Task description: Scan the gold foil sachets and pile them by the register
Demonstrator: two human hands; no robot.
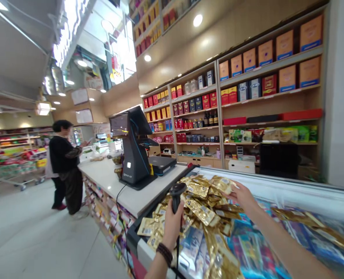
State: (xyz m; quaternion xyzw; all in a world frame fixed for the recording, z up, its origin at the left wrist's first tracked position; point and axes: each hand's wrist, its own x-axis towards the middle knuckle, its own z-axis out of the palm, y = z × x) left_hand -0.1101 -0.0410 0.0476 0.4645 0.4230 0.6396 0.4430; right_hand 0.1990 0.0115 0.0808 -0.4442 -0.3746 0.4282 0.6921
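My left hand (172, 220), with a dark beaded bracelet at the wrist, is wrapped round the handle of a black handheld scanner (177, 190). The scanner's head points away from me, and its cable hangs down below the hand. To the right, my right hand (241, 195) grips the edge of a shiny gold packet (222, 184) at the top of a heap. Many more gold packets (202, 212) are piled between and below both hands on a glass-topped case (314, 190). Blue and colourful packages (253, 248) show beneath the glass.
A black checkout terminal (135, 155) stands on the white counter (102, 176) at left, beside a dark flat device (162, 164). Shelves of boxes (196, 104) line the back wall. Further left, a person in black (64, 155) stands by the counter, with someone partly hidden behind.
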